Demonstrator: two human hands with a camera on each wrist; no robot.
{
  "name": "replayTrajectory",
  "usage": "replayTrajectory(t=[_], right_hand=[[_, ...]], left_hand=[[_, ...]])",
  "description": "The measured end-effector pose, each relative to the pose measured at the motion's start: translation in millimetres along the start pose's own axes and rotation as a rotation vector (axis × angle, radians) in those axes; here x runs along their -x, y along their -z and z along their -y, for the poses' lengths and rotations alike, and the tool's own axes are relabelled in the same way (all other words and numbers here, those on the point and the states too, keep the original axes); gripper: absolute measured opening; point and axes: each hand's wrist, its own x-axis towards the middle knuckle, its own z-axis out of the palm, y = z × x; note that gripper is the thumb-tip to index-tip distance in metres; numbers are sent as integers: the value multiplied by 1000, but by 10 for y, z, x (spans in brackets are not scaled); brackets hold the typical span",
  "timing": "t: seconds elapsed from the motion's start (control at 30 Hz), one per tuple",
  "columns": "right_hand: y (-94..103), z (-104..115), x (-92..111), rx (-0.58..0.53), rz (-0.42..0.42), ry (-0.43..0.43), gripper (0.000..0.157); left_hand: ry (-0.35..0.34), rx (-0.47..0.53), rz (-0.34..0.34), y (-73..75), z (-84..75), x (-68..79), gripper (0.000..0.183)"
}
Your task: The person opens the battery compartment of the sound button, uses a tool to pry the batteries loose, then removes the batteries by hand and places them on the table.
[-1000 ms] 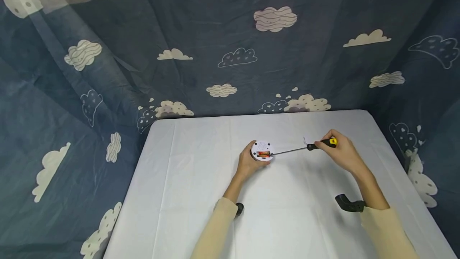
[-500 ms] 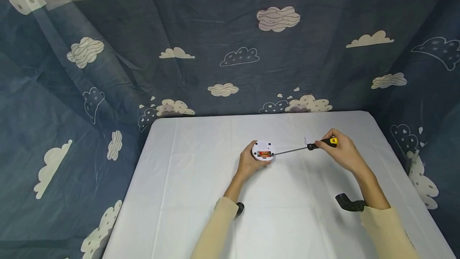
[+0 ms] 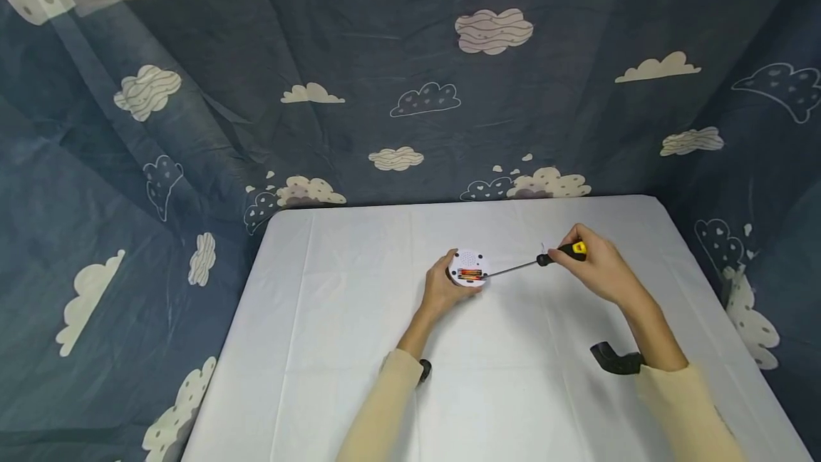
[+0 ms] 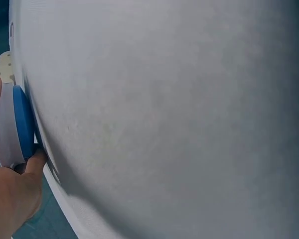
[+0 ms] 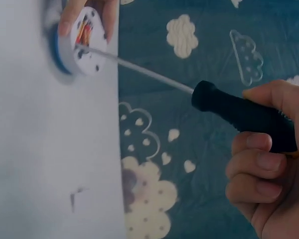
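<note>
My left hand (image 3: 441, 289) grips a round white device (image 3: 473, 259) by its edge, above the table. In the left wrist view a blue rim shows on the side of the device (image 4: 24, 122) facing the table. Its back is turned up, and red-and-gold batteries (image 3: 470, 274) lie in an uncovered compartment. My right hand (image 3: 599, 266) holds a screwdriver (image 3: 544, 259) by its black handle with a yellow end. The screwdriver's shaft (image 5: 144, 72) slants to the device, its tip at the compartment's edge by the batteries; exact contact is unclear.
A white cloth-covered table (image 3: 359, 319) lies beneath the hands. A small thin piece (image 5: 77, 198), too blurred to identify, lies on it near the far edge. A dark blue cloud-patterned curtain (image 3: 385, 34) hangs behind and at the sides. Black mounts (image 3: 617, 360) sit at the wrists.
My right hand has shifted a little left toward the device with the screwdriver, its tip now slightly further in at the batteries. The left hand and the device stay nearly still.
</note>
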Motion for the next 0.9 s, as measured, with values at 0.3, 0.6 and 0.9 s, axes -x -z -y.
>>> replayTrajectory(t=[0.3,0.6,0.9], right_hand=[[14,20,-47,-10,33,14,28],[-68,-467,-16,-197,-3,-28,27],[-225,-940,46,-357,-40,-145,31]], left_hand=[[26,6,-19,10,-11,-4,100],[36,9,-17,5,10,-18,103],[57,30,-21,10,54,-29,103]])
